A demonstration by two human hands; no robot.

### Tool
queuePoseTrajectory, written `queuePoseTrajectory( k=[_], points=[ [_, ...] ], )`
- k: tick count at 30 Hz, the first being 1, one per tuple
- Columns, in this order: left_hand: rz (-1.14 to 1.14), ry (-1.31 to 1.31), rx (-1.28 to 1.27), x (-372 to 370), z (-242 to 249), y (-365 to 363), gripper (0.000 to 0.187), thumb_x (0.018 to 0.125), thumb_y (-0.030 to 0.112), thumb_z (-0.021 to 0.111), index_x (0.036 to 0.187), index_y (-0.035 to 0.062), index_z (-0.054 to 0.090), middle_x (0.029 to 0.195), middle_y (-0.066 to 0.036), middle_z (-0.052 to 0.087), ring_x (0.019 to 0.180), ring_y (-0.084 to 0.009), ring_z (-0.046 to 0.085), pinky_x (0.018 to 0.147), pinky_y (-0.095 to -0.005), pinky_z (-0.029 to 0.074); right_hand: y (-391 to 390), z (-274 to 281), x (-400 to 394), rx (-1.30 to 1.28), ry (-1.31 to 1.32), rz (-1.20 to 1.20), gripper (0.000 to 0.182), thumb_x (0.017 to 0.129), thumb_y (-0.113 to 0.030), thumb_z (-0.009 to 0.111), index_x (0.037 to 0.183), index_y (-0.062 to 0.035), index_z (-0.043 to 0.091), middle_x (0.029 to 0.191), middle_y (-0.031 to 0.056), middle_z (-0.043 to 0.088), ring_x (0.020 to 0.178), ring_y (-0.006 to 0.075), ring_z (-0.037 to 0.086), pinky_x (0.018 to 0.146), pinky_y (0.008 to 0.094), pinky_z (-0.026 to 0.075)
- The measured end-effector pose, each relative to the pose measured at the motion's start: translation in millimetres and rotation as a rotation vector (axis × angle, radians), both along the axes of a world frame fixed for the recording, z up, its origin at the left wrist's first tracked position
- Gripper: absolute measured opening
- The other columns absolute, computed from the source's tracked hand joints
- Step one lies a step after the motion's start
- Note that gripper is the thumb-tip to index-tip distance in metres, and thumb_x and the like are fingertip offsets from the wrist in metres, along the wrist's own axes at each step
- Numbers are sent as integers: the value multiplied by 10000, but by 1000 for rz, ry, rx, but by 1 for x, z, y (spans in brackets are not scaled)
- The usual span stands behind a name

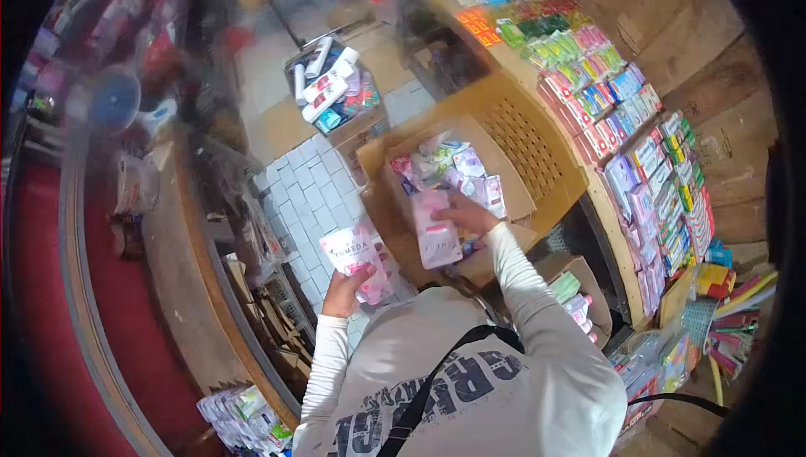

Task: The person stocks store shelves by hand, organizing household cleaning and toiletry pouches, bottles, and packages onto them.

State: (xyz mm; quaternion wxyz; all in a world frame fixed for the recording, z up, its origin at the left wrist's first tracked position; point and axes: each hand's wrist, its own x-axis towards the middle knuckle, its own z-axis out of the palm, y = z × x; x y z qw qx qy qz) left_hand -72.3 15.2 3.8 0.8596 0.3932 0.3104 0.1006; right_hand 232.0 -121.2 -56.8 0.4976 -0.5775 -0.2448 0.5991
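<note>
My left hand (pixel 346 289) is closed on a white and pink pouch (pixel 348 251) with dark lettering, held upright over the tiled floor. My right hand (pixel 464 212) grips the edge of a pink pouch (pixel 438 243) with a pale lower part, its lettering too blurred to read. This second pouch hangs over the near side of an open cardboard box (pixel 508 167). Inside the box lie several small packets (pixel 470 163), white, purple and pink. The right fingers curl over the pouch's upper right side.
Another box (pixel 348 125) beyond holds white bottles (pixel 327 87) and packets. Rows of boxed goods (pixel 600 108) fill the shelf on the right, beside a brown perforated plastic chair (pixel 525 125). A wooden counter (pixel 189 289) runs along the left. A carton of bottles (pixel 579 306) stands by my right elbow.
</note>
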Motion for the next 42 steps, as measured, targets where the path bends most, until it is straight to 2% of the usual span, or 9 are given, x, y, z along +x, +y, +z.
queuePoseTrajectory(
  k=[6, 12, 21, 29, 30, 34, 37, 38, 42],
  points=[
    [49, 110, 227, -27, 23, 0, 430, 875, 47, 629, 1288, 8, 515, 1179, -77, 616, 1132, -216, 575, 952, -370, 491, 68, 63, -94, 26, -36, 478, 450, 853, -359, 705, 1143, -19, 660, 959, 37, 693, 833, 105, 628, 741, 273, 502],
    [354, -26, -17, -70, 6, -13, 430, 865, -8, 641, 1280, 27, 530, 1182, -84, 623, 1089, -225, 609, 967, -385, 490, 106, 61, -142, 46, -64, 805, 412, 878, -324, 697, 1161, -28, 654, 931, 7, 692, 802, 90, 632, 720, 264, 502],
    [992, -256, -184, -176, 16, -46, 456, 895, 91, 657, 1322, 71, 498, 1220, -66, 607, 1138, -236, 585, 983, -414, 470, 107, 76, -232, 77, 281, 741, 413, 926, -200, 656, 1297, -46, 561, 1130, 20, 645, 1029, 102, 591, 815, 298, 531],
    [1305, -391, -104, -271, 15, -107, 470, 904, 96, 650, 1342, 83, 479, 1214, -71, 604, 1125, -232, 589, 980, -424, 475, 109, 101, -369, 202, -41, 810, 250, 963, -193, 606, 1158, -43, 655, 969, 11, 698, 792, 91, 638, 655, 271, 566],
    [1294, -264, 62, -284, 10, -118, 476, 909, 105, 643, 1350, 70, 466, 1235, -95, 593, 1130, -266, 598, 980, -446, 481, 112, 106, -383, 229, -90, 839, 256, 973, -196, 587, 1156, -31, 658, 957, 8, 692, 779, 83, 624, 638, 268, 561],
    [1389, -445, -42, -325, 6, -155, 511, 917, 119, 626, 1375, 42, 412, 1277, -147, 576, 1149, -372, 597, 958, -507, 497, 127, 136, -438, 444, -250, 963, 282, 975, -187, 574, 1161, 13, 645, 918, 19, 682, 722, 78, 588, 634, 255, 512],
    [1489, -379, -9, -353, 0, -185, 530, 912, 118, 626, 1384, 50, 395, 1264, -152, 583, 1116, -371, 612, 952, -516, 498, 147, 147, -481, 685, -474, 1037, 253, 959, -165, 567, 1088, 31, 660, 936, 105, 711, 804, 156, 632, 753, 369, 538],
    [1556, -348, -8, -358, 2, -194, 488, 911, 122, 626, 1351, 52, 426, 1203, -154, 613, 1057, -359, 636, 924, -508, 515, 148, 161, -496, 712, -487, 1083, 237, 916, -113, 560, 1079, 33, 652, 958, 173, 706, 840, 260, 666, 823, 399, 504],
    [1680, -297, 32, -385, -5, -228, 375, 910, 108, 625, 1248, 9, 497, 1137, -160, 640, 1000, -336, 657, 870, -466, 538, 180, 152, -557, 1113, -717, 1127, 287, 812, -39, 544, 1060, -41, 688, 977, 205, 679, 946, 426, 614, 838, 425, 499]
  ],
)
